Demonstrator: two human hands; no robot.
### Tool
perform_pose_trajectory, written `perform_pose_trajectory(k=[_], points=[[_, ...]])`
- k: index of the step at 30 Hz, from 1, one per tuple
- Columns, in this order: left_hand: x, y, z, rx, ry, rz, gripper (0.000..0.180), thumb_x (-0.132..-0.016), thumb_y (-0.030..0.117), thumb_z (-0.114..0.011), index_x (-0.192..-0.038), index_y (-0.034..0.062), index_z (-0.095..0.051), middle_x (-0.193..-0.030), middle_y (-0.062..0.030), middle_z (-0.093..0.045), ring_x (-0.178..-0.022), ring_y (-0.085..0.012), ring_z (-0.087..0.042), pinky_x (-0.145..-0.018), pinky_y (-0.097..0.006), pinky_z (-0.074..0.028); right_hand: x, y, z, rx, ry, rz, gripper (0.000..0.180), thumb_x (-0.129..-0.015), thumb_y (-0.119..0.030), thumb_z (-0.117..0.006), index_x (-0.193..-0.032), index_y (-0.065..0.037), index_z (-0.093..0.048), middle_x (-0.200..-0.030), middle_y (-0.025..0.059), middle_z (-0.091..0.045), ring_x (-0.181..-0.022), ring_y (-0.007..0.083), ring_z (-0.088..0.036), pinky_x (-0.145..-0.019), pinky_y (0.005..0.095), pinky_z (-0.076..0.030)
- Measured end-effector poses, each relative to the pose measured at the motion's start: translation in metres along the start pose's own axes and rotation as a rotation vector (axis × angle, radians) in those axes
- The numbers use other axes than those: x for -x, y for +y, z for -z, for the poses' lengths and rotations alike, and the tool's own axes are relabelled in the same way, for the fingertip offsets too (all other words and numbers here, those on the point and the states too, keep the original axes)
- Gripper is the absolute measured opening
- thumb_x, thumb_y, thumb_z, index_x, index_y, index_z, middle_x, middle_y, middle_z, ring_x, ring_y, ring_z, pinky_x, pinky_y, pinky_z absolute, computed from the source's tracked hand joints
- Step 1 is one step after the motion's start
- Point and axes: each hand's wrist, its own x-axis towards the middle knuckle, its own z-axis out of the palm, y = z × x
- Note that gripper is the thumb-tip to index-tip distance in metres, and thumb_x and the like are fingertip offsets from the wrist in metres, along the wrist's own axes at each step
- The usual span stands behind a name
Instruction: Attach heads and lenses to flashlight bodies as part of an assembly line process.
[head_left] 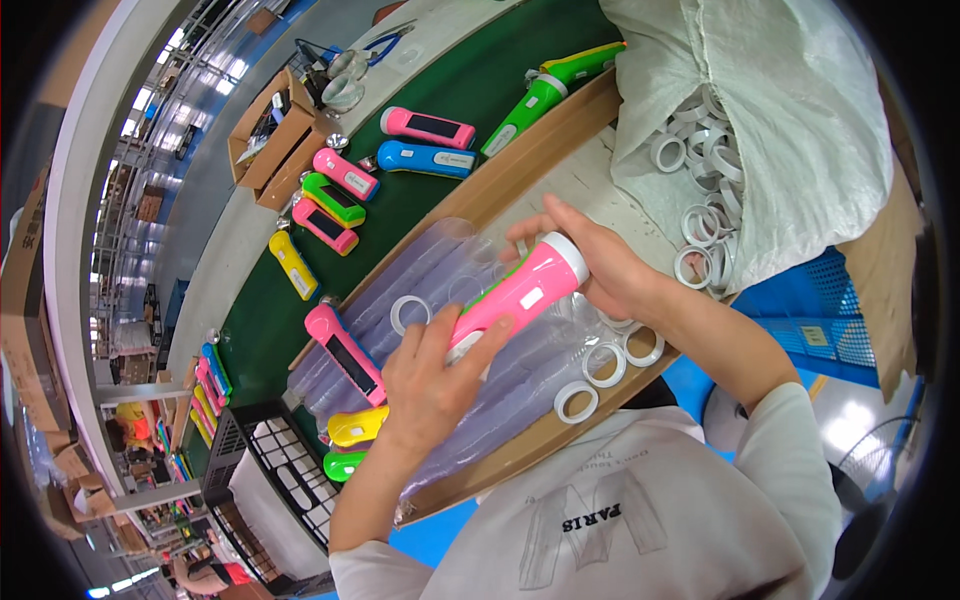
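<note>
A pink flashlight (525, 300) with a green strip along its side is held aslant in front of me, its white-ringed head pointing up and right. My left hand (430, 375) is closed around the handle end. My right hand (610, 265) curls about the head, its fingers partly hidden behind the white ring (567, 258). Under the flashlight lie clear plastic lens discs in long rows (500, 410). Loose white rings (577, 402) rest on them near my body, and another white ring (411, 314) lies left of the flashlight.
A white woven sack (760, 60) spills several white rings (705, 225) at the right. Colourful flashlights (430, 158) lie along the green belt (400, 215) beyond the cardboard tray's edge (480, 205). A black crate (280, 470) stands at lower left, a small cardboard box (280, 140) at upper left.
</note>
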Motion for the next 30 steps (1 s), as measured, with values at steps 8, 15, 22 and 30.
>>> perform_pose_trajectory(k=[8,15,22,30], points=[[-0.012,0.017,-0.019,0.098,-0.074,0.104,0.058,-0.067,0.011,-0.077,-0.122,0.0247,-0.063,-0.100,-0.0110,-0.060,-0.070,-0.0242,-0.059,-0.058,-0.035,-0.051,-0.028,0.008,0.029,0.230,0.095,0.127,0.045,-0.098,-0.036,-0.038,-0.090,0.000,-0.064,-0.083,0.0107,-0.067,-0.079,0.0193,-0.064,-0.075,0.0305,-0.049],[0.011,0.022,-0.020,1.047,-0.043,0.694,0.055,-0.080,0.014,-0.072,-0.132,0.0099,-0.053,-0.100,-0.0151,-0.065,-0.077,-0.0232,-0.064,-0.062,-0.029,-0.049,0.009,-0.001,0.010,0.115,-0.095,0.263,0.051,-0.102,-0.045,-0.033,-0.125,-0.003,-0.051,-0.112,0.0131,-0.062,-0.102,0.0201,-0.061,-0.085,0.0345,-0.050],[0.043,0.052,-0.033,2.448,-0.367,0.958,0.068,-0.086,0.054,-0.059,-0.135,0.0109,-0.040,-0.103,-0.0194,-0.064,-0.075,-0.0233,-0.062,-0.057,-0.030,-0.049,0.021,0.022,0.005,0.001,-0.301,0.418,0.052,-0.092,-0.047,-0.055,-0.127,-0.009,-0.046,-0.117,0.0120,-0.057,-0.115,0.0263,-0.056,-0.098,0.0422,-0.047],[0.025,0.103,-0.020,1.966,-0.174,1.038,0.045,-0.083,0.022,-0.070,-0.117,0.0068,-0.045,-0.086,-0.0108,-0.057,-0.063,-0.0180,-0.057,-0.048,-0.029,-0.044,0.027,0.043,-0.008,-0.371,-0.355,0.424,0.032,-0.083,-0.037,-0.070,-0.092,-0.013,-0.049,-0.105,0.0138,-0.058,-0.106,0.0305,-0.061,-0.096,0.0456,-0.049]])
